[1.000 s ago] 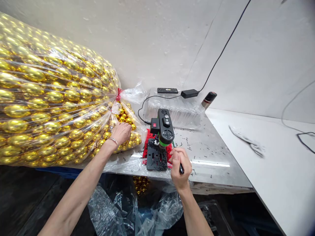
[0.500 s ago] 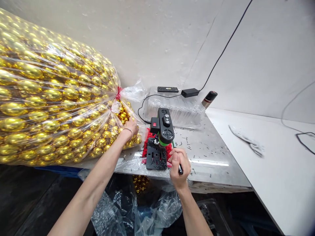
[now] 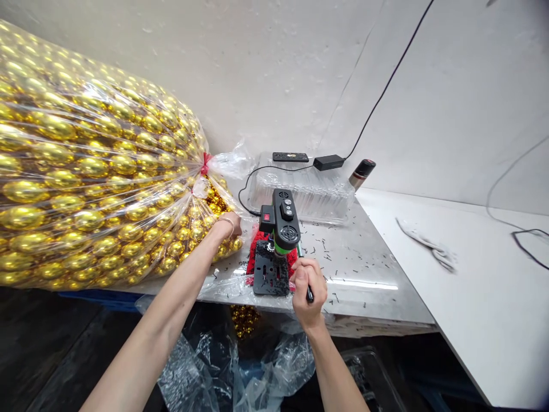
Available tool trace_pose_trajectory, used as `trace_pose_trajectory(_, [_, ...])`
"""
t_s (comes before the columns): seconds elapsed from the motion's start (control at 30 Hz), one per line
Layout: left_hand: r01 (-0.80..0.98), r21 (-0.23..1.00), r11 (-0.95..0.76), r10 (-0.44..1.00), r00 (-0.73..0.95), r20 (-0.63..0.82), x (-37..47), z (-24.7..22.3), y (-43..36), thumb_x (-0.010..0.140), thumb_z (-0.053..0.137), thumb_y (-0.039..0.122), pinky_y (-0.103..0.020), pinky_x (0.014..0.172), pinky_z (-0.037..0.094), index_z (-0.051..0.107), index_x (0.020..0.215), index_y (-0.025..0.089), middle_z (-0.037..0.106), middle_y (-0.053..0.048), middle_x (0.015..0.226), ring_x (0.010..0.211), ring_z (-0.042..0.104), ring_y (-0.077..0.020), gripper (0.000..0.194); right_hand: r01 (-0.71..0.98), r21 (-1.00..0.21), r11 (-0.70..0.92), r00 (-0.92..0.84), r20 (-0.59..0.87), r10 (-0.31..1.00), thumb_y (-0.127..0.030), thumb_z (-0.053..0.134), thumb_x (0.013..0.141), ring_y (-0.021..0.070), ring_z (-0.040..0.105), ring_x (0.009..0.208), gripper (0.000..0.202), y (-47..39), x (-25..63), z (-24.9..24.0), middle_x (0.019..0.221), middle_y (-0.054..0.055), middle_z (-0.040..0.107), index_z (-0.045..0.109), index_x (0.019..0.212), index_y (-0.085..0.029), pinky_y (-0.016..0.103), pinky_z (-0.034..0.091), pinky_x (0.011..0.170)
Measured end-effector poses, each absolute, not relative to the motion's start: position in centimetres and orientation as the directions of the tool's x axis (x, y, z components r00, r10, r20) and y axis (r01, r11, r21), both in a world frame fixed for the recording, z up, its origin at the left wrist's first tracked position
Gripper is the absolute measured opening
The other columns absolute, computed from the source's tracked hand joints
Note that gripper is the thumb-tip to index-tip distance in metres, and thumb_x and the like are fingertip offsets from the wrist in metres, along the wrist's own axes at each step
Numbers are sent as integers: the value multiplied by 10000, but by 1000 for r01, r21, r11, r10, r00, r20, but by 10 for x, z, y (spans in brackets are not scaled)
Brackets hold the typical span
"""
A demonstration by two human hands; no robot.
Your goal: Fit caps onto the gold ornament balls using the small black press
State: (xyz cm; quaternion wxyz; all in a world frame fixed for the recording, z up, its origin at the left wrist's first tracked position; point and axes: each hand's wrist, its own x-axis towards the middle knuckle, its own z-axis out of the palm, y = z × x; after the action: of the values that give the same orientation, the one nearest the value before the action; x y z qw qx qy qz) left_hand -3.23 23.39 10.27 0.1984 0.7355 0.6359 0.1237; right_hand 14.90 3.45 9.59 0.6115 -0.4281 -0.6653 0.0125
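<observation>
My left hand [image 3: 231, 222], with a bracelet at the wrist, reaches into a small clear bag of gold balls [image 3: 218, 201] beside a much larger filled bag. Its fingers are bent down out of sight, so their grip does not show. My right hand [image 3: 309, 285] is closed around a slim tool with a black handle [image 3: 310, 295] and a greenish shaft; its far end is hidden. Close by on the left stands a small black device [image 3: 286, 220] with vents, buttons and a red switch, above a slotted black base plate [image 3: 271, 274]. Red material [image 3: 253, 252] lies under it.
A huge clear bag of gold balls [image 3: 90, 166] fills the left. Behind the device are a clear plastic tray [image 3: 317, 200], a power adapter [image 3: 329, 162], a remote [image 3: 290, 157] and a can [image 3: 362, 173]. Black bits litter the metal tabletop [image 3: 364, 269]; plastic sheeting [image 3: 274, 377] hangs below.
My left hand has shifted slightly to the right, and its fingers have turned down out of sight. My right hand keeps hold of the black-handled tool. The whole view has shifted slightly.
</observation>
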Motion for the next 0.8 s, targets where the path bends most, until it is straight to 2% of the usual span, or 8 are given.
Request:
trace_pose_trajectory(0.07, [902,426,-72,994,99,-41,-41,108,225,602,710,224,-368,778,493,727,734,149,688,-109,678,862,649,-317,153,546,-548,633,115,798,591,-47,385,876,132,525,704,260,34,149,95,682,9,510,466,677,-194,275,406,608])
trace_pose_trajectory(0.13, [822,568,-37,999,32,19,-50,113,212,701,636,293,-333,754,497,717,913,147,704,-93,772,861,652,-274,270,541,-554,633,118,795,595,-43,387,875,127,521,700,260,34,149,94,699,12,513,466,677,-191,272,406,603])
trace_pose_trajectory(0.2, [533,846,-15,999,-36,40,-58,117,194,745,601,339,-290,701,503,658,1093,147,706,-67,851,823,659,-221,402,543,-554,631,121,796,594,-41,387,875,127,521,700,258,34,149,93,705,13,514,476,684,-190,273,408,604])
trace_pose_trajectory(0.27, [101,995,24,997,-72,-17,-64,118,173,730,634,361,-250,653,498,615,1167,147,702,-55,901,786,662,-177,487,545,-551,632,121,798,591,-41,386,874,134,527,711,263,34,150,93,688,11,509,477,679,-192,278,410,611])
trace_pose_trajectory(0.33, [-180,981,76,994,-60,-88,-66,113,151,702,682,370,-221,629,490,636,1135,150,700,-59,941,776,658,-151,488,546,-546,635,118,801,586,-41,387,874,141,533,726,268,34,150,92,669,8,505,475,672,-193,281,411,618])
trace_pose_trajectory(0.43, [-346,927,142,987,-18,-158,-56,96,120,668,731,378,-208,600,482,679,1079,152,702,-68,961,764,649,-140,472,551,-540,636,113,803,585,-45,389,875,143,539,729,267,34,150,92,665,8,512,484,674,-192,282,410,620])
trace_pose_trajectory(0.67, [-146,943,299,954,77,-291,0,37,91,634,753,400,-213,533,457,656,1157,130,716,-78,969,759,636,-168,597,569,-522,635,90,807,583,-38,393,870,140,543,736,257,34,151,95,658,3,511,475,682,-192,279,417,628])
trace_pose_trajectory(0.8, [157,979,133,987,68,-145,14,24,92,703,698,330,-304,751,515,667,1145,160,724,-74,1017,909,655,-223,474,576,-506,642,72,813,577,-34,397,866,139,543,730,254,34,152,96,654,2,504,468,684,-196,278,426,619])
